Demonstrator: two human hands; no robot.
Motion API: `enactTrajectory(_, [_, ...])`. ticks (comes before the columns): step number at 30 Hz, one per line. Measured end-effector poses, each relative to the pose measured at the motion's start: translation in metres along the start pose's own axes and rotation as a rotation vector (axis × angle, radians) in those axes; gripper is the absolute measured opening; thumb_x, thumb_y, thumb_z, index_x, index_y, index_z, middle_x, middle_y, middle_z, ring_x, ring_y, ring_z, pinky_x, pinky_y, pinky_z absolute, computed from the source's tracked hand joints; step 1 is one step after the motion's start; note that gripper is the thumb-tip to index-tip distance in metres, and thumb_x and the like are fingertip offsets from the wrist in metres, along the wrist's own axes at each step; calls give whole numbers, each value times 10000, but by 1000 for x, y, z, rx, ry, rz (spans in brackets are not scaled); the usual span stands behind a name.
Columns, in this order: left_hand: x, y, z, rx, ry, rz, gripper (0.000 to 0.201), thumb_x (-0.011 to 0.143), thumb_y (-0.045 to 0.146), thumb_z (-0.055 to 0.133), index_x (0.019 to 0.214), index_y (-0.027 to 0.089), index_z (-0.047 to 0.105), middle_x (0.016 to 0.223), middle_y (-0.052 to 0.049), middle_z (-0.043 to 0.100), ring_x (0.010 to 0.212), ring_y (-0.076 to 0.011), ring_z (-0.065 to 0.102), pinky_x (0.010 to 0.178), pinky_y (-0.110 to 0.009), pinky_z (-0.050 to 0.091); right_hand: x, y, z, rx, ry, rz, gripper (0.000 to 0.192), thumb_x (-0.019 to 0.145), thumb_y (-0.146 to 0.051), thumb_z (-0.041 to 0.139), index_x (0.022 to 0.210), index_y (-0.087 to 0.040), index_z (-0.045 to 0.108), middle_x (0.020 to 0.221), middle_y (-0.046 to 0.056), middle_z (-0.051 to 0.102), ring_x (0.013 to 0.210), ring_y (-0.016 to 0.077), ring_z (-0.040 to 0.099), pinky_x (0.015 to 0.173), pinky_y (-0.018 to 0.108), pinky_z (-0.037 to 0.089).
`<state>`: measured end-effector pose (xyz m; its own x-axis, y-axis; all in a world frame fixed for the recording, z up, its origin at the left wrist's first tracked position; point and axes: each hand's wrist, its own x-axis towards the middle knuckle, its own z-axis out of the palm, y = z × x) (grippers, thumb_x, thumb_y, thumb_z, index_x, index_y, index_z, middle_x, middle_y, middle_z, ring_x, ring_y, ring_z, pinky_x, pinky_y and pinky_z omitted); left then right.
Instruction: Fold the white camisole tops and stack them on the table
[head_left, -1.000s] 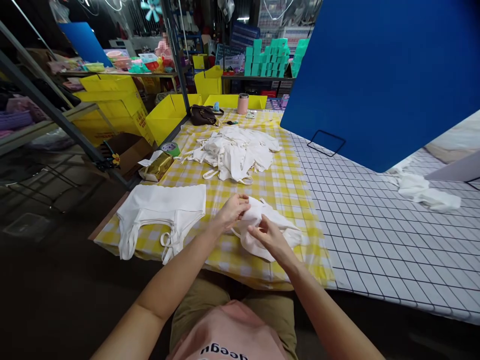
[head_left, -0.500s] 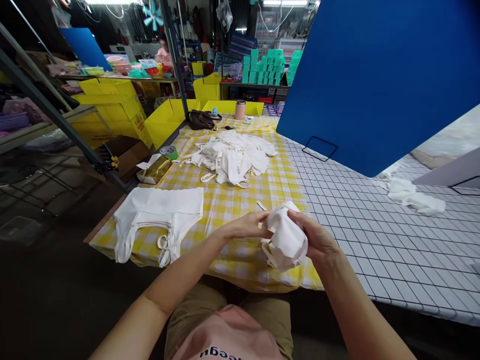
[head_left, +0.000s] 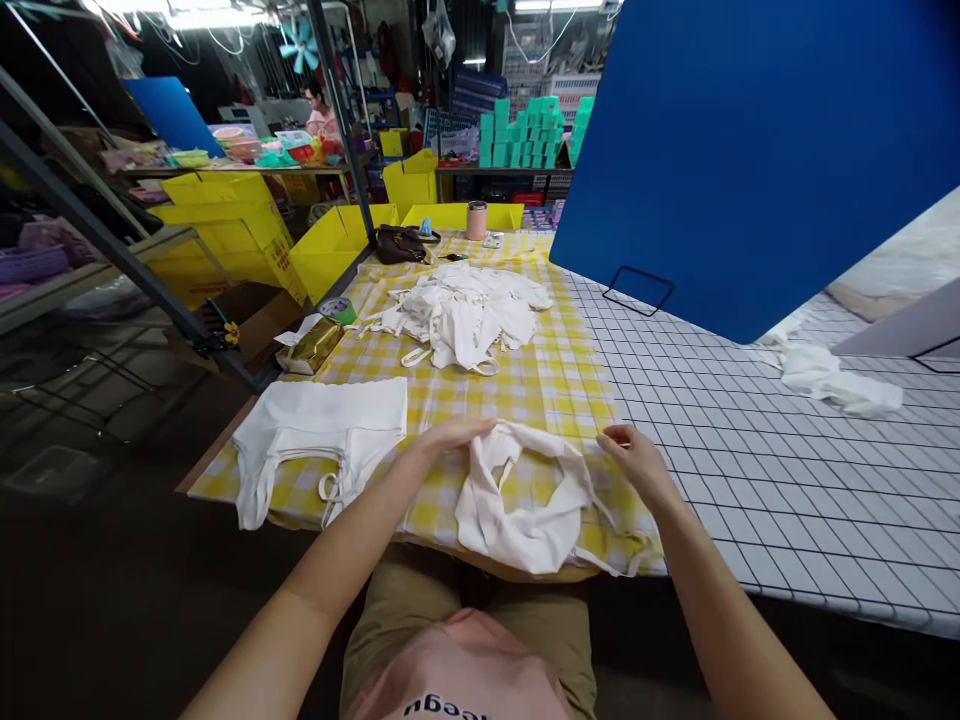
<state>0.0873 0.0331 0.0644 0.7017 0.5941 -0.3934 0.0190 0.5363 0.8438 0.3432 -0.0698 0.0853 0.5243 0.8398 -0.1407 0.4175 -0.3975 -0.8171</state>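
Observation:
A white strappy bra top [head_left: 517, 535] lies spread in a loose ring at the front of the yellow checked cloth, its thin straps trailing to the right. My left hand [head_left: 466, 432] grips its upper left edge. Just right of the garment, my right hand [head_left: 636, 462] is held apart from its main body with fingers curled into a pinch; whether a strap is in them I cannot make out. Similar white tops [head_left: 322, 410] lie flat and layered at the left front. Farther back is a tangled heap of white garments [head_left: 472, 305].
A blue board [head_left: 727, 170] stands on the white grid-patterned cloth [head_left: 750, 500] at right, near a crumpled white cloth [head_left: 840, 380]. Green tape [head_left: 339, 310], a gold packet [head_left: 313, 345], a dark bag [head_left: 401, 243] and a pink cup [head_left: 476, 220] sit around the heap. A metal post [head_left: 341, 110] rises at left.
The bra top, bunched up between both hands before, now lies opened out on the cloth. My left hand has moved left with its edge; my right hand has moved slightly right, away from its main body.

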Motion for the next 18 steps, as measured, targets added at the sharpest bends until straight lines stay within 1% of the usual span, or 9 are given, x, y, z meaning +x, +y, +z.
enactTrajectory(2, [8, -16, -8, -7, 70, -82, 167, 784, 264, 623, 738, 107, 658, 560, -28, 631, 527, -133, 572, 603, -252, 467, -2, 16, 13, -36, 47, -46, 218, 653, -389, 566, 742, -192, 545, 801, 79, 602, 752, 225, 551, 717, 387, 438])
enactTrajectory(4, [10, -23, -10, -110, 37, -126, 214, 844, 271, 541, 820, 96, 661, 667, -63, 671, 616, -153, 614, 650, -263, 482, -9, 25, 24, -93, 8, -197, 244, 696, -415, 536, 802, -197, 564, 847, 74, 597, 765, 213, 547, 716, 362, 436])
enactTrajectory(7, [7, -18, -4, -294, -31, -109, 273, 894, 247, 444, 892, 75, 657, 752, -99, 692, 741, -168, 647, 705, -250, 488, -17, 28, 38, -245, -53, -425, 298, 699, -427, 557, 897, -207, 585, 922, 82, 586, 777, 216, 557, 650, 329, 436])
enactTrajectory(9, [3, -12, 0, -365, -73, -46, 268, 896, 210, 423, 927, 74, 653, 766, -101, 697, 769, -167, 654, 714, -240, 487, -17, 26, 42, -327, -34, -444, 229, 714, -382, 540, 863, -215, 590, 873, 72, 598, 720, 210, 558, 589, 312, 414])
enactTrajectory(10, [0, -9, 1, -395, -96, -11, 257, 889, 188, 424, 950, 77, 648, 775, -99, 699, 774, -168, 657, 720, -242, 488, -15, 24, 43, -338, -22, -428, 179, 733, -359, 512, 811, -216, 587, 796, 58, 603, 663, 198, 548, 561, 303, 397])
enactTrajectory(13, [-7, -1, 1, -491, -140, 75, 241, 859, 135, 443, 1008, 85, 626, 801, -90, 702, 771, -172, 663, 750, -267, 488, -7, 17, 37, -231, -24, -413, 187, 785, -336, 444, 686, -214, 546, 601, 18, 563, 545, 161, 495, 537, 288, 377])
enactTrajectory(15, [-10, 3, 1, -548, -136, 101, 250, 845, 117, 449, 1030, 89, 614, 805, -83, 701, 751, -170, 662, 758, -279, 484, -3, 12, 34, -141, -63, -461, 184, 776, -363, 474, 701, -210, 543, 638, 22, 569, 575, 159, 499, 561, 287, 392])
enactTrajectory(17, [-11, 5, 4, -585, -124, 105, 259, 842, 108, 443, 1042, 94, 606, 810, -76, 700, 733, -165, 659, 748, -279, 480, -4, 9, 38, -108, -138, -507, 189, 721, -383, 555, 792, -209, 570, 772, 43, 592, 666, 175, 526, 599, 291, 408])
enactTrajectory(18, [-11, 5, 6, -596, -121, 94, 257, 844, 112, 439, 1040, 97, 606, 806, -72, 699, 717, -162, 656, 737, -278, 479, -6, 8, 43, -101, -180, -508, 238, 673, -376, 606, 846, -214, 583, 839, 50, 596, 711, 185, 534, 611, 292, 409])
